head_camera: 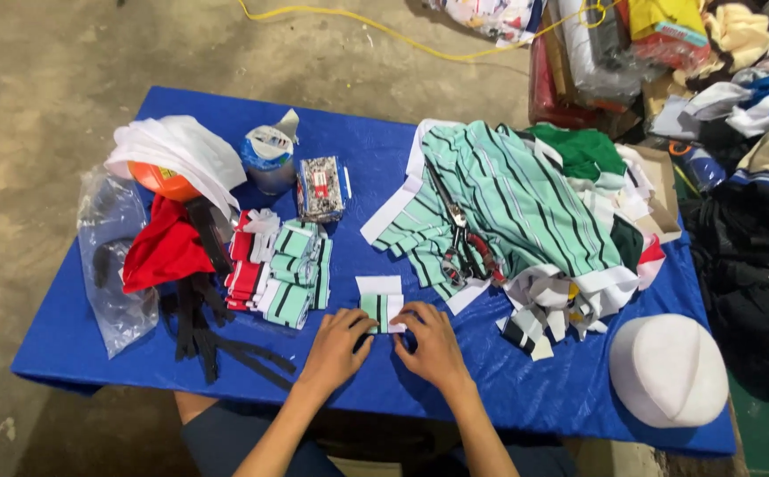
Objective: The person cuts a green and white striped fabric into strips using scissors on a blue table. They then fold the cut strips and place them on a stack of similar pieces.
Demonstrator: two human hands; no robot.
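Both hands press a small fabric piece flat at the near edge of the blue surface.

Left hand (336,340) and right hand (433,346) lie palm-down with fingers curled loosely, fingertips pinning the small mint-green, black-striped fabric piece with white band (381,305) between them; neither hand has closed around it. The work appears to be the folding or flattening step; the next move would call for an even crease with the edges kept aligned. The piece's long axis runs away from the person, white band at the far end. To the left sits a stack of folded striped pieces (292,274); beyond, black-handled scissors (464,243) rest on a heap of mint striped cloth (517,199) on the blue plastic-covered surface (384,150).
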